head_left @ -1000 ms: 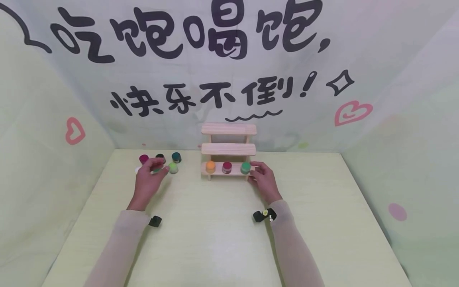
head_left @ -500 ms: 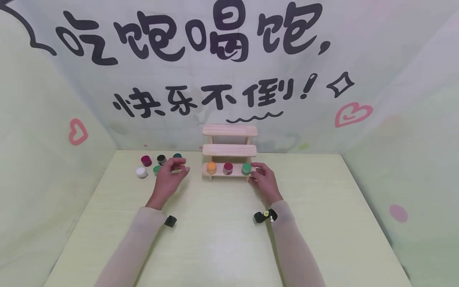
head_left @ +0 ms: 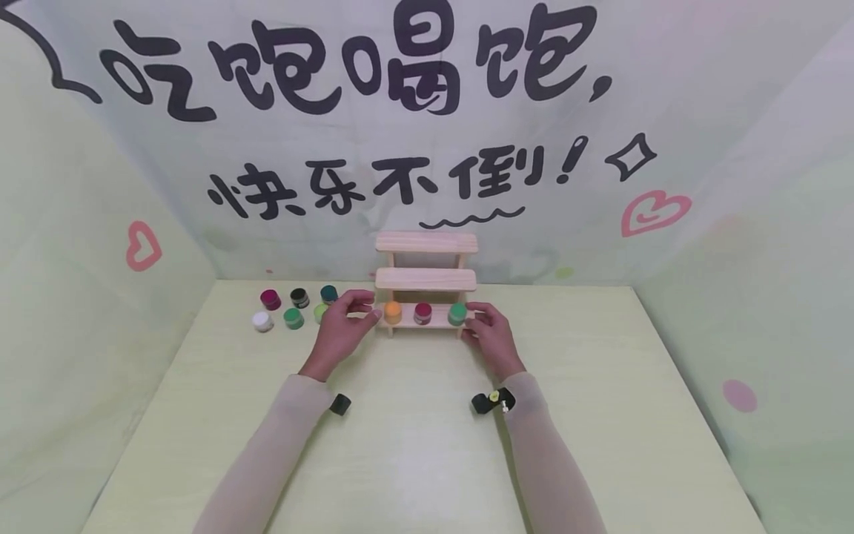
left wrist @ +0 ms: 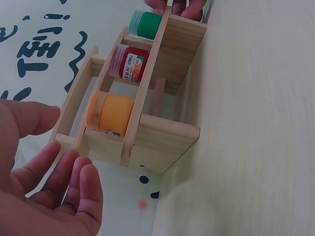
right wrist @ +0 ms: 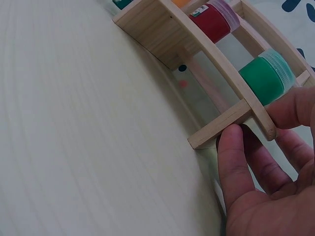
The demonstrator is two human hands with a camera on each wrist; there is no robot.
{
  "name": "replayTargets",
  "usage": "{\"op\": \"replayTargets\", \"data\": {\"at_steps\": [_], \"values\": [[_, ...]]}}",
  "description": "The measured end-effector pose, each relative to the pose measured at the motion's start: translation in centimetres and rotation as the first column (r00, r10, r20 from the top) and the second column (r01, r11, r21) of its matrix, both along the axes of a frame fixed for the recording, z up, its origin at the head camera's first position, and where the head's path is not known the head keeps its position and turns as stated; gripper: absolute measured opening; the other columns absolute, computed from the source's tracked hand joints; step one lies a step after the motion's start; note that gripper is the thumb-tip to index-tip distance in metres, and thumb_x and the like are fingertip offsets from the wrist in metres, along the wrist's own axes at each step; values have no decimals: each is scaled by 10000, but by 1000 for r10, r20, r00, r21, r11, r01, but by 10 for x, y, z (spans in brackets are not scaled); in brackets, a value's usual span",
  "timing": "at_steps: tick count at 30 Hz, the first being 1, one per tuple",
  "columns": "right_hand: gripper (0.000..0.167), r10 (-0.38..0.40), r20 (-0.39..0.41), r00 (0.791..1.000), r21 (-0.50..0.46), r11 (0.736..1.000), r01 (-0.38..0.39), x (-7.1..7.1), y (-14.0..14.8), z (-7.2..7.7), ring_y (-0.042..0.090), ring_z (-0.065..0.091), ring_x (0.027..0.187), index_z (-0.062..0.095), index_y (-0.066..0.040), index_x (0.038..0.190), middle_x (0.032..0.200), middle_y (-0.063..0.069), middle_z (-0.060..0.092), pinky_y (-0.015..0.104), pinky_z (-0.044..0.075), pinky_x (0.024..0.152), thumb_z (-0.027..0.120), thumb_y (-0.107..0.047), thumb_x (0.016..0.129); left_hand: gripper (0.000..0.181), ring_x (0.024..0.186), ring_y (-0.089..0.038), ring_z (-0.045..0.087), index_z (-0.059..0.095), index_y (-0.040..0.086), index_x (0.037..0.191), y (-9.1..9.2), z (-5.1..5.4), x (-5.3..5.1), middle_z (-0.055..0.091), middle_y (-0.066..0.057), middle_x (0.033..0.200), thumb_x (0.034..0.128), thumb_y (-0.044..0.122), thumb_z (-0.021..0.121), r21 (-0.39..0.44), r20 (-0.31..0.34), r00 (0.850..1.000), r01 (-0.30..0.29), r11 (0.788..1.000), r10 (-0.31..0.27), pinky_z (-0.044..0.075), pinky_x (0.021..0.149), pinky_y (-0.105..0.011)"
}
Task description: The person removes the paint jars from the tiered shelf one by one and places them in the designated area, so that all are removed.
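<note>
- Our left hand [head_left: 340,330] is spread beside the rack [head_left: 425,279].
- Our right hand [head_left: 495,341] pinches its opposite end.
- The table [head_left: 427,445] edge runs beyond both.
- Between them, on it: filled orange jar [head_left: 393,312], red jar [head_left: 423,313], green jar [head_left: 457,314].

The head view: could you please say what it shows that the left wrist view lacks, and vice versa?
Only the head view shows the white jar and black jar left of the stand. Only the left wrist view shows a readable "neo" label on the red jar. Both show the stand, red jar, left hand and right hand.
</note>
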State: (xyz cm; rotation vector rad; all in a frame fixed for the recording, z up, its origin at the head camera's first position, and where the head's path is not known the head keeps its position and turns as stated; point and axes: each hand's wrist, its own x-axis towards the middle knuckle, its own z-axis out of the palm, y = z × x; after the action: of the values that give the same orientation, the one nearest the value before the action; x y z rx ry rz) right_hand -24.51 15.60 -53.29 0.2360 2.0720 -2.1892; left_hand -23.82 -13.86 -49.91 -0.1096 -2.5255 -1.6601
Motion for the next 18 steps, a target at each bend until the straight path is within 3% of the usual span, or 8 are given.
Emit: {"op": "replayTargets", "data": {"at_steps": [5,9,18], "values": [[294,2,-7,1000,-10,1000,-2,-1,-1,0,278,574,907,565,-165,1103,998,164,556,357,497,777,577,-65,827,438,926,-86,523,538,177,1139,8,-5,-2,552,92,1045,758,332,690,8,3,999,47,999,-47,490,751,-290],[298,6,-11,1000,-19,1000,-7,-1,-1,-1,278,575,905,562,-156,1109,1000,167,553,358,496,779,577,-62,826,447,923,-96,513,536,241,1147,15,-7,-2,562,101,1003,743,330,705,-14,12,997,74,997,-73,480,748,-304],[297,-2,-14,1000,-4,1000,2,0,-1,-1,279,580,890,570,-171,1093,977,169,548,346,500,768,575,-59,818,486,907,-103,502,523,271,1166,24,-13,-3,553,100,975,728,375,706,-91,22,999,52,995,-50,466,686,-304]]}}
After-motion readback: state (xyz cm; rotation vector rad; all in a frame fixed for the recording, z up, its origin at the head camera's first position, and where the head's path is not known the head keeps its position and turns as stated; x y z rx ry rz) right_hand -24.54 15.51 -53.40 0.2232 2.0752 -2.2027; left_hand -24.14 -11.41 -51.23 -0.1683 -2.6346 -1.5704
